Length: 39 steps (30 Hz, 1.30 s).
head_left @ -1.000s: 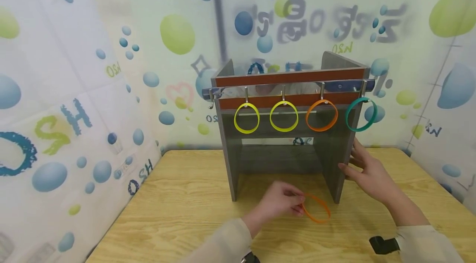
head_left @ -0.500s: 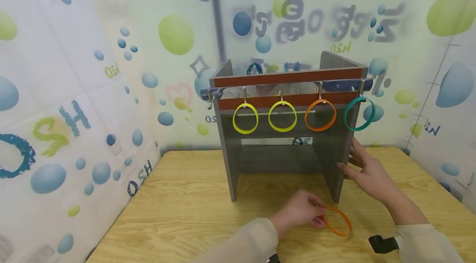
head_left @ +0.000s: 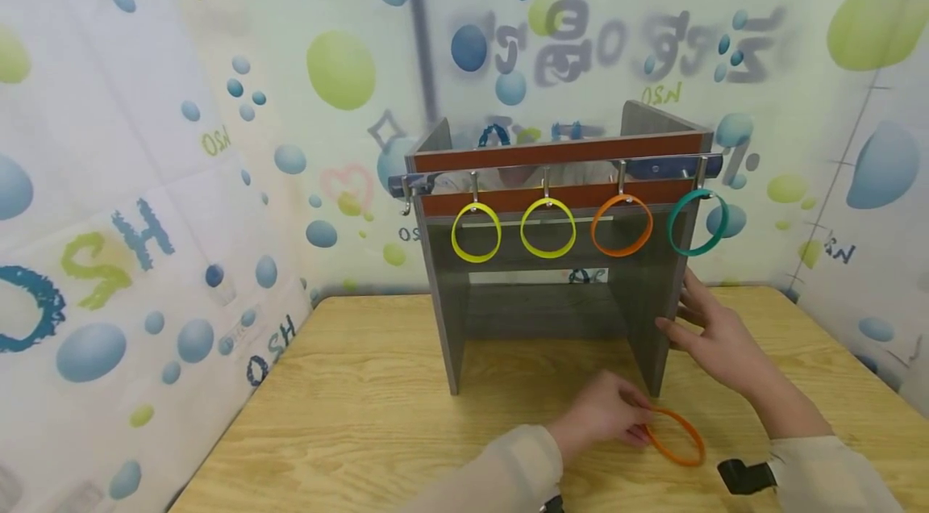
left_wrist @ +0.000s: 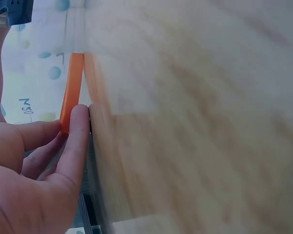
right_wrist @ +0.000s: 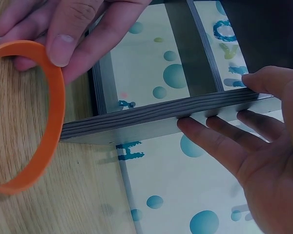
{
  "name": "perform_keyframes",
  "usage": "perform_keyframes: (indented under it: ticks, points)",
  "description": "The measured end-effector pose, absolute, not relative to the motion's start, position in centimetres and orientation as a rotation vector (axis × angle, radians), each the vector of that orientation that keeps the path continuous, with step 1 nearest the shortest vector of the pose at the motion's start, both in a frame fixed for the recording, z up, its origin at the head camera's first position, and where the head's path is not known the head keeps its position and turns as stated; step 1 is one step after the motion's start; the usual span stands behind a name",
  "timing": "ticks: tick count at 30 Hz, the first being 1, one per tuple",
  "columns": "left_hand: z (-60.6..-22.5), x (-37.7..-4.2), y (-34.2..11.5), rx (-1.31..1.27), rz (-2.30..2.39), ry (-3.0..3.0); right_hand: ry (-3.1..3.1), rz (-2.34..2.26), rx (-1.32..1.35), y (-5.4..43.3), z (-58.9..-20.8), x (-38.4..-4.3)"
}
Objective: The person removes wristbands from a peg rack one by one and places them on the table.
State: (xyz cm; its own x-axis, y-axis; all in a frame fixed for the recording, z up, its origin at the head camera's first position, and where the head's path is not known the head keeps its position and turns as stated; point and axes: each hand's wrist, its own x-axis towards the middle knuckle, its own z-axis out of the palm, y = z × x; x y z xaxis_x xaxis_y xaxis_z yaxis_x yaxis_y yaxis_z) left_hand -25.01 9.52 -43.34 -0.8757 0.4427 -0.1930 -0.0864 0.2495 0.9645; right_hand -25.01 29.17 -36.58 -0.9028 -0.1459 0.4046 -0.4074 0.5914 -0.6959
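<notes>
My left hand [head_left: 608, 410] pinches an orange ring [head_left: 676, 461] between thumb and fingers, low in front of the grey stand's right foot. In the right wrist view the ring's flat band [right_wrist: 57, 107] faces the camera, with the thumb on its edge. My right hand [head_left: 726, 344] grips the right side panel [head_left: 644, 319] of the stand, thumb on one side and fingers on the outer face. Along the stand's hook rail [head_left: 566, 173] hang two yellow rings, one left [head_left: 475, 259] and one mid [head_left: 547, 255], another orange ring [head_left: 620, 253] and a teal ring [head_left: 697, 252].
At the rail's left end a hook [head_left: 406, 202] carries no ring. The stand rests on a wooden table [head_left: 348, 400], with a bubble-printed curtain [head_left: 239, 255] close behind and to the sides. Black straps [head_left: 746, 477] sit at the wrists.
My left hand has moved right and slightly toward me with the orange ring, slowing in the last half second. My right hand stays on the side panel; the hanging rings stay put.
</notes>
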Motion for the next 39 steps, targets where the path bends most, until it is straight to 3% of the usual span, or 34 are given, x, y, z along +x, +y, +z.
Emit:
perform_keyframes:
  ticks: [19,33,39]
  points:
    - [-41.7,-25.4,8.0,0.439,1.787,2.066,-2.528,1.202,0.430,29.4,-36.7,-24.9]
    - [-35.0,-27.4,0.3,0.719,2.827,1.811,-2.518,1.227,0.451,29.2,-36.5,-25.2]
    - [-33.6,-27.5,-1.2,0.672,3.107,1.619,-2.527,1.231,0.445,29.2,-36.6,-25.2]
